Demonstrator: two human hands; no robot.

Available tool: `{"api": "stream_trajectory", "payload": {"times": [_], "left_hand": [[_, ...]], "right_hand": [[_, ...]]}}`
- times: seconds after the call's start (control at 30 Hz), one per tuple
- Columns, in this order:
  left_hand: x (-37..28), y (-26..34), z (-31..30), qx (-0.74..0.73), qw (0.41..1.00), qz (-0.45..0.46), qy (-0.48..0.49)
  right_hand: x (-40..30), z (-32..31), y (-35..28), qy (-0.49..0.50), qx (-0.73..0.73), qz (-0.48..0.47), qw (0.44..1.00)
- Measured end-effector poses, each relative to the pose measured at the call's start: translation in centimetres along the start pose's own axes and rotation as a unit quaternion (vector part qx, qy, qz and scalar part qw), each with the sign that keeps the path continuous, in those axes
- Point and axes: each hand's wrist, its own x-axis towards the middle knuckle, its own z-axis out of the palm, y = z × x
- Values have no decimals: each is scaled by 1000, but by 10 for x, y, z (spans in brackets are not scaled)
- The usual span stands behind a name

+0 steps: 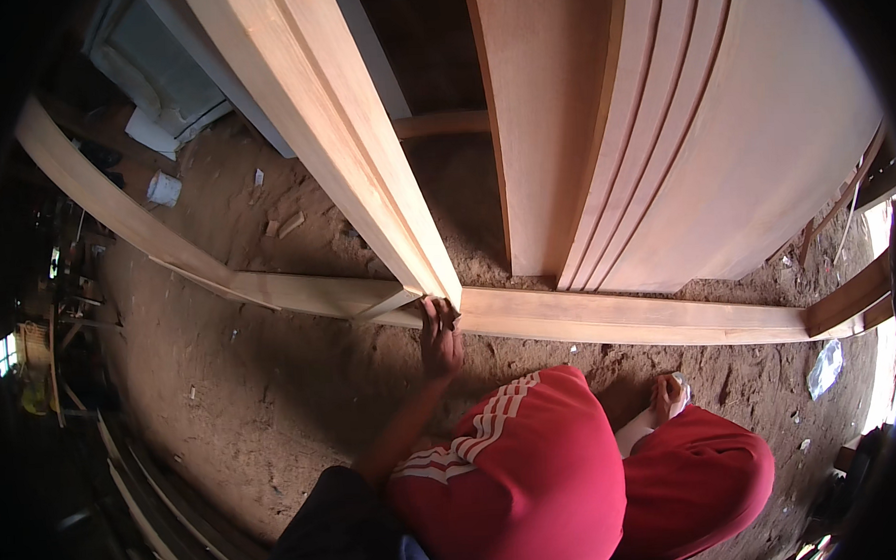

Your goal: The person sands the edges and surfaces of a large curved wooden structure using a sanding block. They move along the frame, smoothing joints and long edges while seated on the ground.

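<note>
My left hand (441, 341) reaches forward to the foot of a light wooden post (355, 157) with grooves along its length. Its fingers are curled around a small brown piece, possibly folded sandpaper, pressed at the joint where the post meets a low wooden rail (627, 320). A short slanting wooden piece (386, 303) adjoins the joint on the left. Past my red-clad knees shows a brightly lit hand or foot (670, 396) beside something whitish; I cannot tell which it is, so my right hand is not clearly made out.
Right of the post stand a wooden board (543, 128) and a large panel (754, 143) with curved grooves. The rail continues left as a bent-looking beam (142, 224). A white container (164, 188), wood scraps and clear plastic (825, 369) lie on the dirt floor (275, 404). Long timbers (160, 505) lie at lower left.
</note>
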Motion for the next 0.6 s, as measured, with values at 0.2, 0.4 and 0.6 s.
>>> {"api": "stream_trajectory", "payload": {"times": [0.2, 0.4, 0.6], "left_hand": [[-44, -33, -9, -4, 995, -26, -97], [-17, -12, -15, 27, 999, 13, -28], [-6, -17, -14, -1, 999, 44, -9]], "right_hand": [[1, 11, -3, -5, 7, 5, 1000], [-3, 13, -10, -3, 6, 15, 1000], [4, -4, -39, 11, 16, 34, 999]]}}
